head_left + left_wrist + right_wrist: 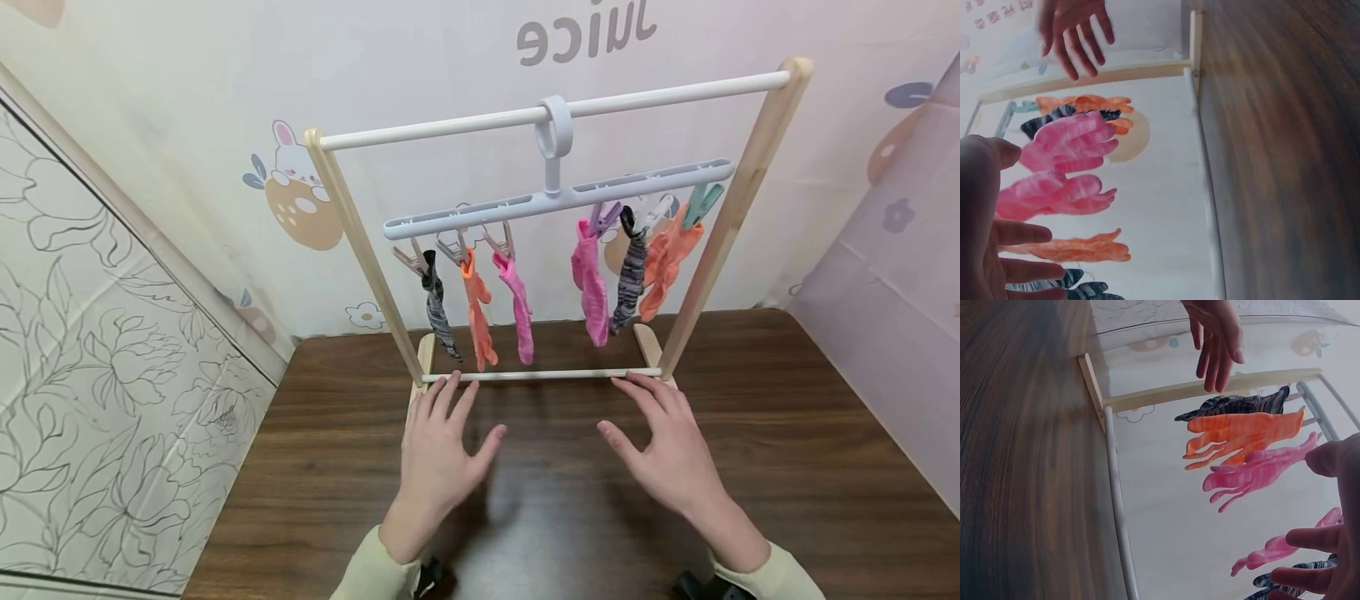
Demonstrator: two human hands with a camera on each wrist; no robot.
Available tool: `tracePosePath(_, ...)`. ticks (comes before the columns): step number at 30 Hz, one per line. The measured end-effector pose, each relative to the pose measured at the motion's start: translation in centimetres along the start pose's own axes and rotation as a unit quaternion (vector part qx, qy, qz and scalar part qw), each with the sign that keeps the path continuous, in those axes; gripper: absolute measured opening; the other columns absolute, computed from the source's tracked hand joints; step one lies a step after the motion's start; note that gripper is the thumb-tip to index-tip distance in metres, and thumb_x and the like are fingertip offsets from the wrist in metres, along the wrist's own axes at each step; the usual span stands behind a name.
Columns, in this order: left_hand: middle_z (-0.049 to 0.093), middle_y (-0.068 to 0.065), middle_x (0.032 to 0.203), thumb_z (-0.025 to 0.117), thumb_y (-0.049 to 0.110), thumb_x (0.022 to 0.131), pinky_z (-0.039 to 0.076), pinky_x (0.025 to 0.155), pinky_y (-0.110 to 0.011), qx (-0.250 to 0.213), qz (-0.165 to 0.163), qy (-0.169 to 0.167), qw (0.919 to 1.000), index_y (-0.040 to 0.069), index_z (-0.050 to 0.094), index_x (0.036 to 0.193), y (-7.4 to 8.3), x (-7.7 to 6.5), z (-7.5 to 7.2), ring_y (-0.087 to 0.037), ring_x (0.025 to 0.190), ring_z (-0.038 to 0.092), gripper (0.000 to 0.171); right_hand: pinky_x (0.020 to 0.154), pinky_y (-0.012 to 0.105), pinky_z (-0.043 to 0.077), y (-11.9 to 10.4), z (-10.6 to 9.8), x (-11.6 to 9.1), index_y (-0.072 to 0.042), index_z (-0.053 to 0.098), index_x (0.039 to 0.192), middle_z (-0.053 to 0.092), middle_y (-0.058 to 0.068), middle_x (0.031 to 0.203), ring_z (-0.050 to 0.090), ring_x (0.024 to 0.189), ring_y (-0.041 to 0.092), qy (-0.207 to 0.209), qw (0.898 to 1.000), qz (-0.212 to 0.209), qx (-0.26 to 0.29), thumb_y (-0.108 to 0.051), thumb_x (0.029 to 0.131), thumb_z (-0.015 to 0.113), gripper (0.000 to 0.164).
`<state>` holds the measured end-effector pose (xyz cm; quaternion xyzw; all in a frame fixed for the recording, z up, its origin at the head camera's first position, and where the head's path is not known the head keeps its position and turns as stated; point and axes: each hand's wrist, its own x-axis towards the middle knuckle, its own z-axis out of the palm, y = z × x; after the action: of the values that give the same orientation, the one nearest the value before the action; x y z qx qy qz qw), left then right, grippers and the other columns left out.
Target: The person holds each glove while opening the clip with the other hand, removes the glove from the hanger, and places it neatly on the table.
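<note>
A light-blue hanger (pixel 551 200) hooks over the top rod (pixel 442 127) of a wooden rack. From its left half, clothespins hold a black-and-grey glove (pixel 439 312), an orange glove (pixel 477 312) and a pink glove (pixel 517 304). On the right half hang another pink glove (pixel 591 287), a black-and-grey glove (pixel 630 279) and an orange glove (pixel 667 258). My left hand (pixel 438 458), fingers spread and holding nothing, is near the lower rod's left end. Near its right end, my right hand (pixel 667 442) is also spread and holds nothing. Both hands' fingertips overlap the lower rod (pixel 543 375) in the head view.
The rack's wooden posts (pixel 738 208) and feet stand on a dark brown wooden table (pixel 330 467). Behind it hangs a pale printed cloth (pixel 420 50) with a bunny and flowers. A floral-patterned panel (pixel 97 375) borders the left side.
</note>
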<state>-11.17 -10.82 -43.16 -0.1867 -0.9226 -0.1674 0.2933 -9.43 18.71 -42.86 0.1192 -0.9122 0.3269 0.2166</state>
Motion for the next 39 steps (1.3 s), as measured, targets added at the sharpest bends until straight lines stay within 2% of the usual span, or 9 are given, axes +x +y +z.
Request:
tracePosePath(6, 0.064, -0.011, 0.127, 0.065, 0.048, 0.089, 0.042, 0.1, -0.047, -0.048, -0.028, 0.023, 0.9982, 0.01, 0.07, 0.121, -1.1, 0.5, -0.4, -0.032, 0.112, 0.058, 0.05, 0.097, 0.06, 0.037, 0.4, 0.0, 0.2, -0.008, 0.064, 0.127, 0.058, 0.014, 0.13, 0.047, 0.125, 0.038, 0.017, 0.999, 0.011, 0.034, -0.027, 0.089, 0.075, 0.043)
tracePosePath(10, 0.067, -0.008, 0.119, 0.066, 0.044, 0.091, 0.047, 0.092, -0.047, -0.058, -0.054, 0.037, 0.9961, 0.01, 0.071, 0.116, -2.2, 0.9, -0.8, -0.029, 0.104, 0.061, 0.043, 0.09, 0.054, 0.041, 0.6, 0.1, 0.3, -0.007, 0.064, 0.126, 0.061, 0.012, 0.125, 0.053, 0.116, 0.033, 0.02, 0.999, 0.016, 0.04, -0.023, 0.091, 0.073, 0.04)
tracePosePath(17, 0.07, -0.006, 0.108, 0.066, 0.039, 0.091, 0.051, 0.077, -0.046, -0.078, -0.09, 0.086, 0.9891, 0.008, 0.071, 0.11, -4.4, 2.0, -1.1, -0.028, 0.093, 0.063, 0.036, 0.078, 0.042, 0.048, 1.0, 0.2, 0.3, -0.009, 0.065, 0.123, 0.065, 0.007, 0.112, 0.058, 0.1, 0.023, 0.015, 0.999, 0.015, 0.026, -0.023, 0.092, 0.072, 0.035)
tracePosePath(20, 0.07, -0.007, 0.103, 0.068, 0.038, 0.09, 0.051, 0.07, -0.046, -0.088, -0.1, 0.108, 0.9851, 0.008, 0.07, 0.11, -5.1, 2.6, -1.0, -0.027, 0.088, 0.063, 0.036, 0.077, 0.044, 0.05, 1.1, 0.2, 0.3, -0.009, 0.065, 0.122, 0.066, 0.007, 0.111, 0.06, 0.1, 0.025, 0.007, 1.0, 0.016, 0.026, -0.023, 0.092, 0.072, 0.034)
tracePosePath(23, 0.069, -0.007, 0.105, 0.07, 0.04, 0.088, 0.05, 0.07, -0.045, -0.103, -0.109, 0.128, 0.9803, 0.008, 0.069, 0.111, -5.6, 3.3, -0.7, -0.026, 0.088, 0.062, 0.039, 0.076, 0.048, 0.051, 1.2, 0.1, 0.2, -0.009, 0.065, 0.122, 0.067, 0.007, 0.11, 0.061, 0.099, 0.026, 0.003, 1.0, 0.018, 0.025, -0.024, 0.093, 0.071, 0.033)
tracePosePath(27, 0.065, -0.009, 0.11, 0.072, 0.044, 0.086, 0.048, 0.073, -0.044, -0.131, -0.114, 0.147, 0.9738, 0.007, 0.066, 0.112, -6.0, 4.4, -0.2, -0.029, 0.092, 0.06, 0.046, 0.076, 0.045, 0.051, 1.4, 0.0, 0.1, -0.009, 0.065, 0.122, 0.067, 0.006, 0.108, 0.06, 0.098, 0.022, 0.003, 1.0, 0.02, 0.021, -0.023, 0.093, 0.071, 0.032)
tracePosePath(30, 0.062, -0.011, 0.104, 0.071, 0.046, 0.086, 0.047, 0.072, -0.044, -0.15, -0.113, 0.157, 0.9697, 0.005, 0.064, 0.114, -6.0, 5.4, 0.1, -0.033, 0.091, 0.059, 0.05, 0.076, 0.043, 0.051, 1.6, -0.1, 0.1, -0.009, 0.066, 0.121, 0.067, 0.006, 0.107, 0.06, 0.097, 0.02, 0.004, 1.0, 0.019, 0.015, -0.022, 0.092, 0.071, 0.032)
tracePosePath(33, 0.061, -0.012, 0.098, 0.071, 0.047, 0.086, 0.045, 0.07, -0.043, -0.164, -0.117, 0.158, 0.9666, 0.005, 0.063, 0.116, -5.9, 6.4, 0.4, -0.034, 0.089, 0.059, 0.052, 0.076, 0.043, 0.051, 1.8, -0.2, 0.1, -0.009, 0.066, 0.121, 0.067, 0.005, 0.107, 0.061, 0.097, 0.02, 0.004, 1.0, 0.016, 0.011, -0.022, 0.092, 0.072, 0.032)
tracePosePath(39, 0.06, -0.011, 0.097, 0.072, 0.049, 0.085, 0.043, 0.066, -0.041, -0.182, -0.135, 0.155, 0.9615, 0.004, 0.062, 0.118, -5.6, 8.1, 0.7, -0.035, 0.089, 0.059, 0.056, 0.075, 0.043, 0.052, 2.0, -0.4, 0.2, -0.009, 0.066, 0.12, 0.067, 0.005, 0.107, 0.062, 0.095, 0.021, 0.001, 1.0, 0.016, 0.01, -0.023, 0.093, 0.071, 0.031)
